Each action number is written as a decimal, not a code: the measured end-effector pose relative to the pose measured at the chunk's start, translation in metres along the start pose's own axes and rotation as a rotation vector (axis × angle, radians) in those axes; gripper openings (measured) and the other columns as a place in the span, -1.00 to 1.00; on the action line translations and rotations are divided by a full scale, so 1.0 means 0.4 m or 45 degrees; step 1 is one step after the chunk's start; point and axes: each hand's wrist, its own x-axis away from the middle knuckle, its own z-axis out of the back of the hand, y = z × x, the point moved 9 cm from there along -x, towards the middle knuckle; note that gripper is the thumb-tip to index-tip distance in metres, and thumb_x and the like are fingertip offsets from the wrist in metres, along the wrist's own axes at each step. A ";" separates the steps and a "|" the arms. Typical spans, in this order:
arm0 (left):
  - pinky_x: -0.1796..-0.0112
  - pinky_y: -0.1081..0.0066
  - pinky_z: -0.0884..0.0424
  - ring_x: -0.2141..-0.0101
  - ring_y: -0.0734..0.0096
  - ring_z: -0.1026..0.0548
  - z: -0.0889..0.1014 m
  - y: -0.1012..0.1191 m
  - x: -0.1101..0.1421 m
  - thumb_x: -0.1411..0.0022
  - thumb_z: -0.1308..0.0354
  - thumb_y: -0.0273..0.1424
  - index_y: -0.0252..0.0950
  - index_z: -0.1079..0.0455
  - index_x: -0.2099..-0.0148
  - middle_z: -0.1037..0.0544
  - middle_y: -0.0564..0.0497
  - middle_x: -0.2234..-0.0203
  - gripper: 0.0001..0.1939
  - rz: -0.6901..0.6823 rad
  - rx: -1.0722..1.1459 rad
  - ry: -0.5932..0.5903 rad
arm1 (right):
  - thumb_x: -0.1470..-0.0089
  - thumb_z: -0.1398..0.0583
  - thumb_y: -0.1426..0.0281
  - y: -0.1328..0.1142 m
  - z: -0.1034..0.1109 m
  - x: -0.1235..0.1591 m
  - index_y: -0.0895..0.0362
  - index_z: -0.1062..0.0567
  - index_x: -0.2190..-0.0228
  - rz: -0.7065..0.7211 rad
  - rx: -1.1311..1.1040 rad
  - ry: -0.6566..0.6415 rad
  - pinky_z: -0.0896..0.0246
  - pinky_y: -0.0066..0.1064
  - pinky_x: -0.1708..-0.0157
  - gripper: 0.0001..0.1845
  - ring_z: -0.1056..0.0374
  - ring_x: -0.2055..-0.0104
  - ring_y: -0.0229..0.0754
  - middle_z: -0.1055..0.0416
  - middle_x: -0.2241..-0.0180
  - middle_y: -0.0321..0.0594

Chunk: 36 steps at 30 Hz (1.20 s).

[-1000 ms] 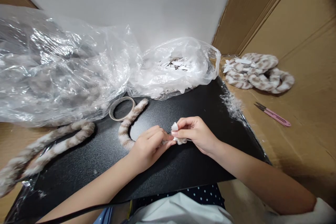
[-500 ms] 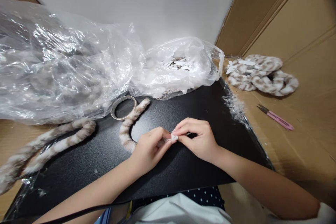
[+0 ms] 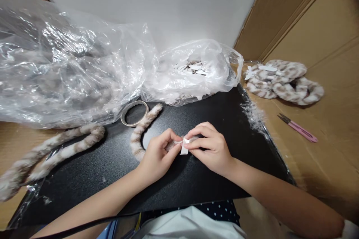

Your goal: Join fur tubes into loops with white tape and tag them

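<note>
A brown-and-white furry cord (image 3: 137, 139) curves over the black tabletop and runs into my left hand (image 3: 161, 153), whose thumb and fingers are closed around it. Between the two hands a small white strip (image 3: 184, 148), like a label or piece of tape, hangs down at the cord. My right hand (image 3: 211, 147) pinches this strip, and a bit of fur shows under its fingers too. How the strip is fixed to the cord is hidden by the fingertips. A ring of tape (image 3: 122, 116) lies beside the cord's far end.
Behind stand a large clear bag (image 3: 70, 71) of furry pieces and a smaller bag (image 3: 168, 86) with white-and-brown bits. Another furry length (image 3: 67, 151) lies left. On cardboard at right are bundled furry loops (image 3: 286, 82) and pink-handled snips (image 3: 301, 130). Fluff (image 3: 254, 114) clings to the table edge.
The white strip, folded small between the fingertips before, now hangs downward with more of its length showing. My right hand's fingers have shifted around it. The view has moved slightly.
</note>
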 end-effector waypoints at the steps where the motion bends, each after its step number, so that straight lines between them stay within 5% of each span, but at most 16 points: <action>1: 0.39 0.50 -0.37 0.43 0.47 -0.46 -0.001 -0.004 -0.003 -0.25 -0.12 -0.35 -0.32 -0.32 0.33 -0.53 0.01 0.46 -0.86 0.037 0.070 -0.008 | -0.07 -0.26 0.48 0.002 -0.001 0.001 0.03 -0.60 0.50 -0.007 0.000 -0.012 -0.29 -0.29 0.25 -0.83 -0.37 0.28 -0.19 -0.55 0.36 -0.21; 10: 0.71 0.61 0.07 0.77 0.73 -0.04 -0.045 -0.065 0.008 -0.12 -0.26 -0.20 -0.28 -0.25 0.29 -0.26 0.25 0.69 -0.70 0.495 0.592 -0.220 | -0.02 -0.27 0.52 0.015 -0.012 0.003 0.03 -0.60 0.49 -0.032 -0.006 -0.121 -0.23 -0.28 0.24 -0.84 -0.40 0.31 -0.21 -0.56 0.37 -0.25; 17: 0.56 0.60 -0.14 0.60 0.64 -0.29 -0.037 -0.068 -0.004 0.01 -0.37 -0.28 -0.31 -0.25 0.34 -0.43 0.14 0.58 -0.65 0.453 0.644 -0.196 | 0.04 -0.29 0.55 0.024 -0.024 0.003 0.06 -0.60 0.41 -0.080 -0.033 -0.266 -0.21 -0.28 0.19 -0.85 -0.39 0.30 -0.22 -0.50 0.32 -0.24; 23: 0.50 0.57 -0.21 0.56 0.60 -0.35 -0.027 -0.056 -0.008 0.02 -0.39 -0.32 -0.31 -0.24 0.35 -0.48 0.11 0.54 -0.64 0.455 0.608 -0.182 | 0.12 -0.32 0.58 0.052 -0.043 0.005 0.13 -0.55 0.30 -0.327 -0.409 -0.501 -0.28 -0.39 0.20 -0.73 -0.39 0.24 -0.23 -0.44 0.26 -0.22; 31: 0.50 0.59 -0.21 0.55 0.63 -0.32 -0.019 -0.052 -0.009 -0.08 -0.32 -0.33 -0.31 -0.26 0.30 -0.44 0.14 0.52 -0.71 0.385 0.465 -0.173 | 0.04 -0.26 0.52 0.059 -0.020 0.002 0.13 -0.48 0.36 -0.375 -0.201 -0.322 -0.25 -0.49 0.36 -0.87 -0.38 0.41 -0.30 -0.48 0.43 -0.31; 36: 0.43 0.57 -0.27 0.45 0.57 -0.38 0.002 -0.024 -0.012 -0.15 -0.27 -0.35 -0.29 -0.36 0.21 -0.48 0.10 0.42 -0.80 0.160 0.114 -0.150 | 0.09 -0.22 0.55 0.063 -0.017 0.007 0.14 -0.49 0.44 -0.404 -0.155 -0.259 -0.24 -0.48 0.43 -0.89 -0.39 0.47 -0.29 -0.49 0.50 -0.30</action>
